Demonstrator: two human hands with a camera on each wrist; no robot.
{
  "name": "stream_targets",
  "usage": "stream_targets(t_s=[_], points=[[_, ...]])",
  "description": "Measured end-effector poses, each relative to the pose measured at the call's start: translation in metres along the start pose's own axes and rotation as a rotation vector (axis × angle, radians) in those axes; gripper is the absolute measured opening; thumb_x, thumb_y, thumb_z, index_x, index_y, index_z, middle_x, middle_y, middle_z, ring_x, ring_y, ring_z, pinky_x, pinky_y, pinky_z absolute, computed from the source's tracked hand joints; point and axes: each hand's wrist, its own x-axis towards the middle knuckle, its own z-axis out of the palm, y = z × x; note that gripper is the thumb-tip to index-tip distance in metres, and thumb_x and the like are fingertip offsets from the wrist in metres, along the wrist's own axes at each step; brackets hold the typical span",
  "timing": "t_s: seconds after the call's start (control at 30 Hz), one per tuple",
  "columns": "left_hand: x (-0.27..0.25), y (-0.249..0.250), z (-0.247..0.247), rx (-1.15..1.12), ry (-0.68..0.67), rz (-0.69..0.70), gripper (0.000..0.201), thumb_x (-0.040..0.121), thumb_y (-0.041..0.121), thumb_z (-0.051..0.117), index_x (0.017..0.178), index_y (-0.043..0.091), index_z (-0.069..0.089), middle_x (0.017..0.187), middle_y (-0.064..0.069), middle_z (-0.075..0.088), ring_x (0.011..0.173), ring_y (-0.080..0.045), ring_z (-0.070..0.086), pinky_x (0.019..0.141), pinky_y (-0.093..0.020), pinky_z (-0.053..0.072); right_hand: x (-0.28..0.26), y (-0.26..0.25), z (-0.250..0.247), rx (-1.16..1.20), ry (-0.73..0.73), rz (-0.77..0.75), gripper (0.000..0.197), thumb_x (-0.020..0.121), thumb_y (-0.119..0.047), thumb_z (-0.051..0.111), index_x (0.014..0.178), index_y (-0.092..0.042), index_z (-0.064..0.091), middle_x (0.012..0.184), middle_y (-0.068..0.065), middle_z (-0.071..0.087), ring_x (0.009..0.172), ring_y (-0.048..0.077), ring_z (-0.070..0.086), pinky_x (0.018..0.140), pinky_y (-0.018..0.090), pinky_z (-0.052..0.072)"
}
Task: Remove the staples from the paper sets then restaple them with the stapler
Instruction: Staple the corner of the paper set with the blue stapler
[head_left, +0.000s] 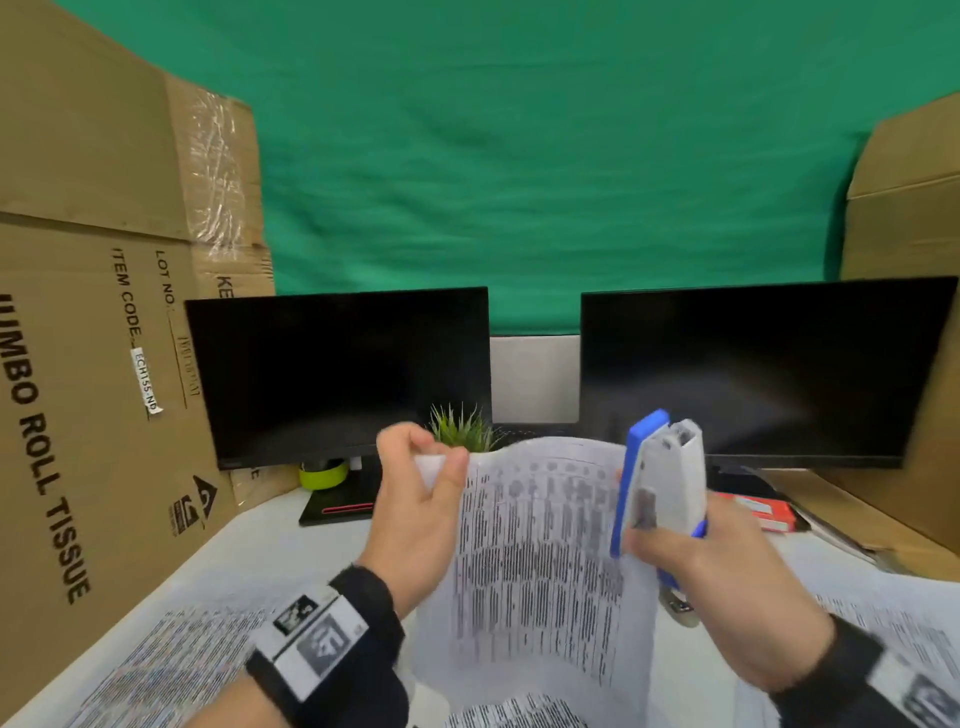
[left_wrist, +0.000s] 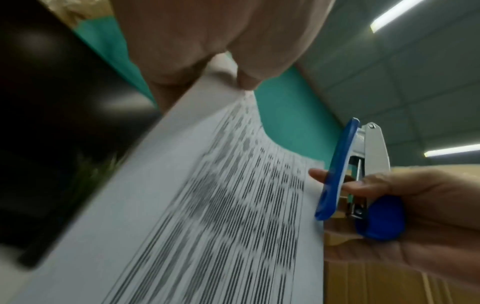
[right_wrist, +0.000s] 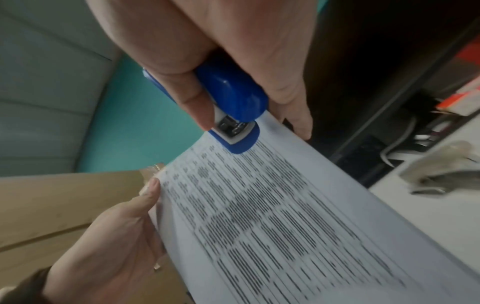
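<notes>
- Left hand (head_left: 421, 499): pinches the upper left corner of the printed paper set (head_left: 535, 561), lifting it clear of the desk (head_left: 249, 551).
- Paper set: held upright between both hands; further printed sheets (head_left: 156, 665) lie flat on the desk.
- Right hand (head_left: 696, 571): grips the blue stapler (head_left: 660, 478), nose at the set's upper right edge; the right wrist view shows the mouth over the corner.
- Step, as judged: restapling. The next move calls for the corner seated fully, then a firm squeeze.
- Behind: two dark monitors (head_left: 343, 374).
</notes>
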Motion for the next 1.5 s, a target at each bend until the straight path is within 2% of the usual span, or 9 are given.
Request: stream_targets(t_s=[0.17,0.33,0.57,0.8,0.93,1.07,1.23,1.4,1.5], points=[[-0.009,-0.036,0.011,-0.068,-0.099,-0.201,0.022,0.098,0.024,0.051,0.117,0.031,0.042,0.114,0.011,0.063,0.1,0.0,0.061,0.077,-0.017,0.048,0.008,0.035,0.001,0.029,0.01,0.105,0.025,0.082,0.001,0.064,0.098,-0.018,0.067,0.092,0.002,0.073,0.095,0.03,0.066,0.088,0.051,0.053],[-0.008,-0.037,0.011,-0.077,-0.129,-0.232,0.028,0.099,0.024,0.048,0.126,0.03,0.05,0.116,0.015,0.066,0.108,-0.003,0.062,0.097,-0.031,0.048,0.019,0.032,-0.002,-0.003,0.104,-0.072,0.018,0.089,-0.018,0.063,0.102,-0.029,0.063,0.094,-0.008,0.071,0.092,0.016,0.066,0.08,0.039,0.055],[-0.009,-0.03,0.013,-0.116,-0.175,-0.195,0.026,0.1,0.022,0.046,0.122,0.034,0.053,0.111,0.019,0.069,0.103,0.002,0.064,0.09,-0.022,0.05,0.039,-0.023,-0.005,-0.14,0.487,-0.573,0.04,0.08,-0.054,0.064,0.089,-0.016,0.053,0.076,-0.007,0.057,0.065,0.001,0.054,0.057,0.011,0.041],[-0.017,-0.01,0.031,-0.106,-0.261,-0.056,0.022,0.099,0.023,0.047,0.115,0.037,0.054,0.107,0.023,0.069,0.102,0.004,0.064,0.087,-0.019,0.051,0.052,-0.042,0.033,-0.113,0.348,-0.64,0.044,0.073,-0.069,0.047,0.075,-0.025,0.055,0.065,-0.018,0.061,0.06,0.001,0.058,0.054,0.013,0.041],[-0.02,-0.007,0.036,-0.078,-0.271,0.012,0.017,0.1,0.022,0.048,0.112,0.031,0.056,0.108,0.016,0.069,0.102,0.002,0.063,0.084,-0.017,0.05,0.056,-0.042,0.036,-0.174,0.381,-0.66,0.049,0.075,-0.069,0.044,0.064,-0.022,0.05,0.054,-0.007,0.052,0.054,0.009,0.053,0.051,0.025,0.043],[-0.025,-0.005,0.041,-0.036,-0.291,0.047,0.021,0.1,0.028,0.049,0.111,0.01,0.053,0.106,-0.005,0.067,0.095,-0.015,0.063,0.087,-0.035,0.051,0.058,-0.042,0.032,-0.17,0.416,-0.635,0.046,0.079,-0.065,0.047,0.063,-0.022,0.049,0.055,-0.005,0.051,0.057,0.012,0.054,0.051,0.027,0.042],[-0.024,-0.01,0.053,-0.074,-0.27,-0.134,0.016,0.1,0.023,0.049,0.103,0.038,0.055,0.107,0.014,0.068,0.101,-0.001,0.063,0.091,-0.027,0.051,0.071,-0.037,0.027,-0.115,0.328,-0.43,0.034,0.089,-0.05,0.056,0.071,-0.021,0.055,0.063,-0.009,0.053,0.058,0.008,0.05,0.059,0.027,0.039],[-0.019,-0.019,0.05,-0.197,-0.224,-0.323,0.027,0.101,0.018,0.048,0.123,0.031,0.055,0.115,0.011,0.069,0.108,-0.01,0.063,0.102,-0.038,0.048,0.075,-0.03,0.002,0.096,0.485,-0.298,0.029,0.089,-0.041,0.06,0.083,-0.013,0.062,0.07,-0.003,0.058,0.06,0.007,0.051,0.059,0.024,0.039],[-0.011,-0.022,0.039,-0.266,-0.21,-0.385,0.028,0.101,0.015,0.046,0.122,0.03,0.057,0.115,0.01,0.069,0.111,-0.012,0.062,0.103,-0.039,0.046,0.076,-0.012,-0.026,0.319,0.391,-0.068,0.034,0.081,-0.047,0.067,0.088,-0.013,0.064,0.091,0.014,0.068,0.078,0.022,0.061,0.077,0.038,0.05]])
